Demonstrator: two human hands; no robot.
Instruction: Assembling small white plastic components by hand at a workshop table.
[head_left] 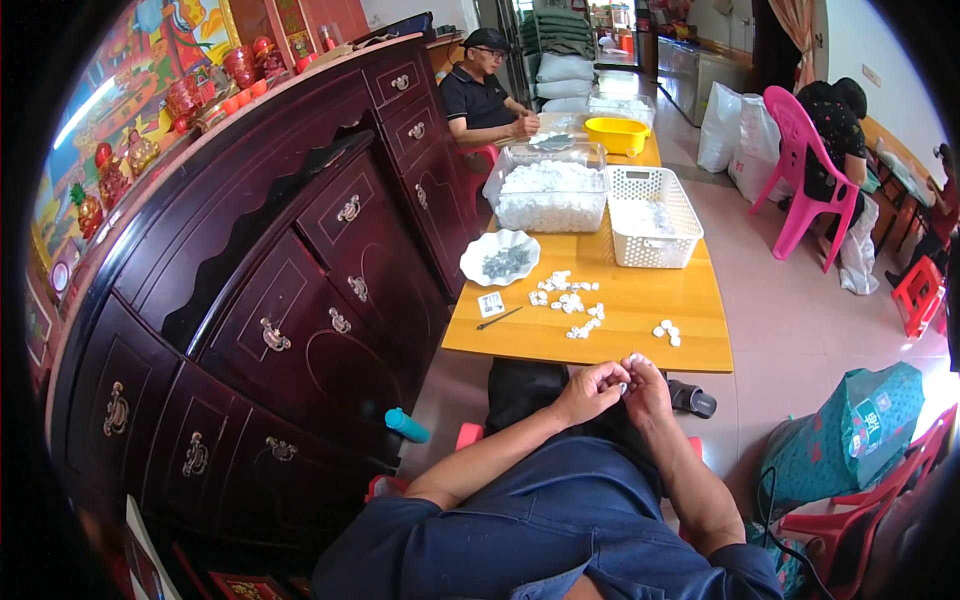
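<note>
Wooden table (pixel 650 298) — small white pieces (pixel 571 300).

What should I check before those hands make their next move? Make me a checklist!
1. Left hand and right hand close together: ok.
2. Small white piece by the fingers firmly gripped: cannot tell.
3. Loose white pieces on the table in one pile: not ok, they're scattered.
4. Scalloped dish holding grey bits: ok.
5. Thin dark tool in hand: not ok, it's on the table.
</note>
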